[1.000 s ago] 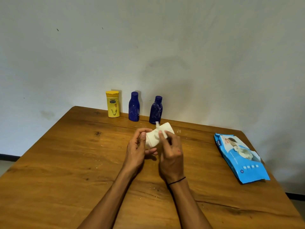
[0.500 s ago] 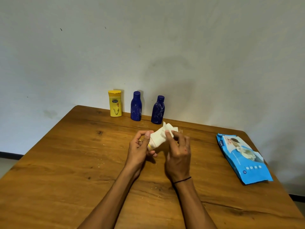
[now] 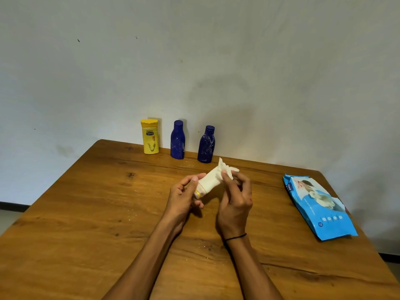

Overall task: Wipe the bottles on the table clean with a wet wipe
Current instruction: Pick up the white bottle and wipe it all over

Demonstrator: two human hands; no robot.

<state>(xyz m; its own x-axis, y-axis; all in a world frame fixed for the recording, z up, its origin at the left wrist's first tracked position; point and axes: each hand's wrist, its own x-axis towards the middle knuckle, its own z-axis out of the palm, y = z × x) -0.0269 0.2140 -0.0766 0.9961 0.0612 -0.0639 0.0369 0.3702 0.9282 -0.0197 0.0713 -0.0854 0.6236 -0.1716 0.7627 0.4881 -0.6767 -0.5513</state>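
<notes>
1. My left hand (image 3: 183, 194): fingers and thumb curled round the lower end of a small bottle (image 3: 198, 193), of which only a yellow band shows.
2. My right hand (image 3: 234, 199): thumb and fingertips pinching the white wet wipe (image 3: 213, 179) against the bottle's upper end; a thin black band on the wrist.
3. Wet wipe: wrapped round the tilted bottle, loose corner sticking up past my right hand.
4. Wooden table (image 3: 86, 213): beneath both hands.
5. Dark blue bottle (image 3: 206, 145): upright, beyond the wipe, near the table's far edge.
6. Second dark blue bottle (image 3: 178, 140): upright, just left of the first.
7. Yellow bottle (image 3: 150, 137): upright, left again.
8. Blue wipe pack (image 3: 318, 205): lying flat, well right of my hands.
</notes>
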